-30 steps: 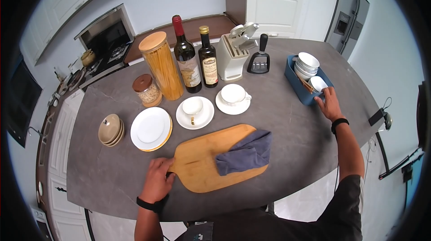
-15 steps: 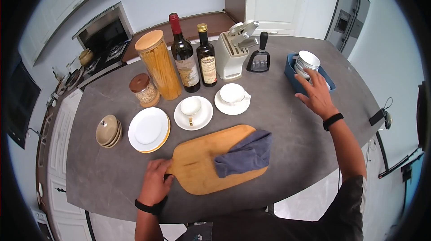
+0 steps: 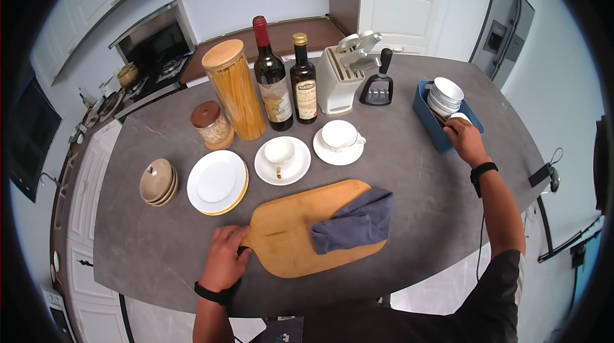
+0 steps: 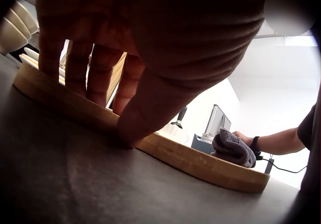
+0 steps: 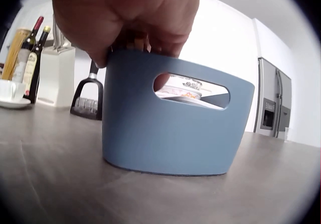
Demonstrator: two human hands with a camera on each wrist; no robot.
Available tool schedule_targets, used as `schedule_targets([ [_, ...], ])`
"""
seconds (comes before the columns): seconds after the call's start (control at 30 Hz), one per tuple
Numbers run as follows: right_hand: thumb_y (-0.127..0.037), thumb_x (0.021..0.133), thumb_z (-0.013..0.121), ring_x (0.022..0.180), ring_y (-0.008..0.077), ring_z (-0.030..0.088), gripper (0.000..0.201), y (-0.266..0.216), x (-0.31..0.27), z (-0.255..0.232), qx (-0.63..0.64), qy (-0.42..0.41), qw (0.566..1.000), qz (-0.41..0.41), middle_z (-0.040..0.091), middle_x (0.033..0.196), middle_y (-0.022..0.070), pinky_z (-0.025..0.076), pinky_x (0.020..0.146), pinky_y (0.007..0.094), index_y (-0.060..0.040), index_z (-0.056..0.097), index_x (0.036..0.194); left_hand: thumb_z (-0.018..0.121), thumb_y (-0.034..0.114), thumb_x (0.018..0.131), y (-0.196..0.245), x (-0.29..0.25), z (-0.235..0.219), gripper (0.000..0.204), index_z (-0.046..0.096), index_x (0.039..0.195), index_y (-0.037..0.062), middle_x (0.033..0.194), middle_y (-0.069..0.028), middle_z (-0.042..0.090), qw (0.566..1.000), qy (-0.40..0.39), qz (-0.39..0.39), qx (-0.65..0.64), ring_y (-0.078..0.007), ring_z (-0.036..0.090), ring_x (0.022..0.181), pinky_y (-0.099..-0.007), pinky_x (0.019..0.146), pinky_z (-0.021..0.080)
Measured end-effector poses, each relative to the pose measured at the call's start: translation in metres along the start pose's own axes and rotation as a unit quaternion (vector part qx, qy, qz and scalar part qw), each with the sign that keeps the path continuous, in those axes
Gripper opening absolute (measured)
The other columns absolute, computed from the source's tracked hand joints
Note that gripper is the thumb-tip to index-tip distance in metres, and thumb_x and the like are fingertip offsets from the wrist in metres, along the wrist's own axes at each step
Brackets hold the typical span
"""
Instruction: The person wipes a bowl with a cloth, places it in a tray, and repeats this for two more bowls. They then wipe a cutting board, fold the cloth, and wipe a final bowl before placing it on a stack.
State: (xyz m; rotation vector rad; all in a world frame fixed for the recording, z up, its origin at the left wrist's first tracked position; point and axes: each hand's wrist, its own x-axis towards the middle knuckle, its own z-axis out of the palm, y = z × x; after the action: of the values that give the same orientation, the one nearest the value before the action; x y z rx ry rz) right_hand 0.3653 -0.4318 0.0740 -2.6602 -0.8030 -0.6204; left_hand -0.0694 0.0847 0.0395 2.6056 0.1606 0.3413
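My right hand (image 3: 465,141) reaches over the rim of a smooth, matte blue basket (image 5: 165,133) with rounded corners and an oval slot in its end wall; my fingers bend down inside beside slim brown wooden sticks (image 3: 440,116), though I cannot tell whether they pinch them. Glossy white bowls (image 3: 448,90) stand stacked in the basket, which sits toward the right end of the grey, faintly veined worktop (image 3: 160,253). My left hand (image 3: 224,257) grips the handle of a pale, grained wooden board (image 3: 281,247), thumb against its thick edge. A rumpled grey-blue cloth (image 3: 358,218) with a soft, towel-like weave lies on the board's right side. Beyond it are two shiny white cups (image 3: 279,150) on round saucers and a stack of plates (image 3: 217,181). The dark glass wine bottle (image 3: 275,93) has a red neck and a pale picture label; the gold-capped bottle (image 3: 304,93) just beside it carries a cream label, its dark lettering too small for me to read.
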Motion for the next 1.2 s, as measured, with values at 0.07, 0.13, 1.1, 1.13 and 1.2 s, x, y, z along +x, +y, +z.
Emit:
schedule_targets([
  [0.07, -0.017, 0.099, 0.077, 0.112, 0.0374, 0.072, 0.019, 0.008, -0.001, 0.003, 0.011, 0.012, 1.0, 0.004, 0.077, 0.118, 0.0166, 0.057, 0.098, 0.0461, -0.0005, 0.078, 0.107, 0.083, -0.004, 0.078, 0.001, -0.001, 0.0, 0.057, 0.071, 0.133, 0.0024, 0.127, -0.0178, 0.07, 1.0, 0.0, 0.004, -0.001, -0.0409, 0.063, 0.12, -0.0476, 0.106, 0.053],
  [0.13, -0.017, 0.097, 0.078, 0.113, 0.0382, 0.071, 0.019, -0.001, -0.003, -0.003, 0.022, 0.024, 0.999, 0.01, 0.076, 0.119, 0.0171, 0.055, 0.099, 0.0467, -0.0007, 0.078, 0.107, 0.083, -0.004, 0.078, 0.002, -0.002, -0.001, 0.057, 0.071, 0.133, 0.0025, 0.127, -0.018, 0.07, 1.0, 0.0, 0.006, 0.002, -0.0412, 0.063, 0.12, -0.0479, 0.106, 0.053],
  [1.1, -0.005, 0.103, 0.064, 0.066, 0.021, 0.075, 0.02, -0.179, 0.034, 0.147, 0.484, -0.291, 0.757, 0.328, 0.077, 0.09, 0.0174, 0.065, 0.054, 0.0345, 0.0135, 0.068, 0.11, 0.083, 0.0, 0.082, -0.003, -0.006, 0.002, 0.054, 0.07, 0.134, 0.0005, 0.127, -0.0189, 0.069, 1.0, -0.001, -0.002, -0.017, -0.041, 0.061, 0.123, -0.0481, 0.109, 0.051],
  [1.13, -0.004, 0.102, 0.065, 0.066, 0.0215, 0.075, 0.02, -0.177, 0.03, 0.147, 0.485, -0.278, 0.76, 0.332, 0.076, 0.09, 0.0176, 0.065, 0.054, 0.0349, 0.0135, 0.068, 0.11, 0.083, 0.0, 0.081, -0.002, -0.006, 0.001, 0.053, 0.07, 0.133, 0.0004, 0.127, -0.0191, 0.069, 1.0, -0.002, -0.002, -0.016, -0.0411, 0.061, 0.123, -0.0481, 0.109, 0.051],
  [1.2, -0.004, 0.102, 0.065, 0.066, 0.0214, 0.075, 0.02, -0.166, 0.022, 0.143, 0.49, -0.269, 0.755, 0.342, 0.076, 0.09, 0.0173, 0.065, 0.054, 0.0348, 0.0137, 0.068, 0.11, 0.083, 0.0, 0.081, -0.002, -0.006, 0.002, 0.053, 0.07, 0.133, 0.0003, 0.127, -0.0192, 0.069, 1.0, -0.002, -0.002, -0.016, -0.0412, 0.061, 0.123, -0.0481, 0.108, 0.051],
])
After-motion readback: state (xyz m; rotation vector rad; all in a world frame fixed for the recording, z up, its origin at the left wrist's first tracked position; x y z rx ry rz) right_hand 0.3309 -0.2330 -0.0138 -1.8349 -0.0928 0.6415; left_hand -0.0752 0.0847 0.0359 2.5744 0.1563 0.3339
